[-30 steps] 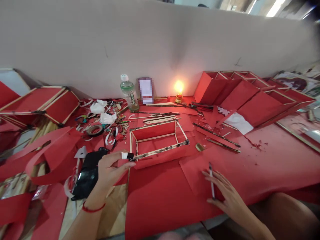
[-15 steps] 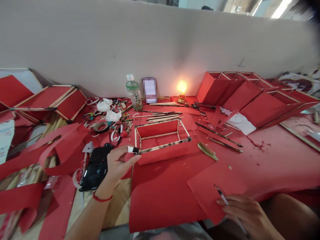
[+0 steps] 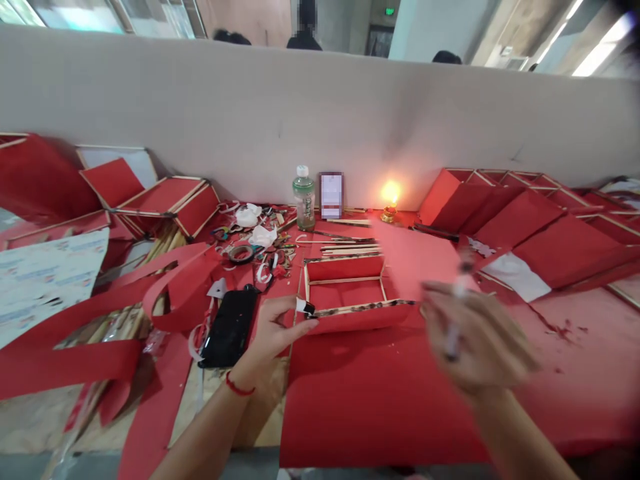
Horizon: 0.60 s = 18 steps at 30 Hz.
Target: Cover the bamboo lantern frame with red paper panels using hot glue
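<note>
Right hand (image 3: 477, 340) with pen (image 3: 457, 313) now raised beside the frame (image 3: 350, 293).

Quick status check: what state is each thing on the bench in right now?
Left hand: pinching the frame's near-left corner.
Right hand: raised, blurred, gripping a pen.
Stick frame: lying flat, red paper on its sides.
Oil lamp: lit.
Bottle: upright, capped.
Tape roll: lying flat.
Black phone: screen dark.

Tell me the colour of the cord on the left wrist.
Red: a thin red cord circles the wrist below the left hand, in the head view.
</note>
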Motion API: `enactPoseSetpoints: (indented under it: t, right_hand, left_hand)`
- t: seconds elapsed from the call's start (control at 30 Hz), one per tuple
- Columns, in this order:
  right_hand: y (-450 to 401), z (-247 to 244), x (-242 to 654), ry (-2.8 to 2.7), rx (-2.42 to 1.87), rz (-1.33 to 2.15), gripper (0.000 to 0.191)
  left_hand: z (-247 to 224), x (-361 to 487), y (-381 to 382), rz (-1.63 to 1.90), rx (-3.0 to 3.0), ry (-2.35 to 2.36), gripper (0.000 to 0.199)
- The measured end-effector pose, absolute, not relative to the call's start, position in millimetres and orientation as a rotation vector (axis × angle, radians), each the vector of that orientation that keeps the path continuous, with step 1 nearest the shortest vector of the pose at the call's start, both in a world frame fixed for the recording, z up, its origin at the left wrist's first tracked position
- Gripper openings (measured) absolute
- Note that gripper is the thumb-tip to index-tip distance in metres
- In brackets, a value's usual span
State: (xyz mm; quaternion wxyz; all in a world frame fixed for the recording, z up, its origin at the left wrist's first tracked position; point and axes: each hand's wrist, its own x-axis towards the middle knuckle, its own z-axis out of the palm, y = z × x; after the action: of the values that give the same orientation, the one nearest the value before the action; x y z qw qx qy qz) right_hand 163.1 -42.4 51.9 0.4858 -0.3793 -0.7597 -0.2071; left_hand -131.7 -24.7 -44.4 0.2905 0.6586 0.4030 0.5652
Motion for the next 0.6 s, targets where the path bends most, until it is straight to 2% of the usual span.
enactPoseSetpoints:
  t: [0.07,0.13,0.27,0.37,0.47,0.6]
  right_hand:
    - [-33,44,125,-1.977,-0.797,-0.5,0.022]
    - [-28,30,100,-2.062,-0.794,-0.452,0.012]
    - [-23,7,89,-2.117,-0.839,-0.417,0.012]
    - [-20,6,94,-2.15,-0.811,-0.412,0.014]
    - [-17,8,95,-2.164,-0.76,-0.416,0.014]
    - [-15,7,94,-2.17,-0.718,-0.385,0.007]
  left_hand:
    - [-46,-130,-26,1.504,1.719,1.107,0.016]
    - [-48,-129,-26,1.538,1.648,1.082,0.022]
    - [-50,-124,-26,1.588,1.48,0.996,0.045]
    - [-49,-122,-26,1.592,1.438,0.975,0.053]
    - [-49,-123,-24,1.635,1.46,0.96,0.053]
    - [-49,-127,-21,1.629,1.591,0.981,0.037]
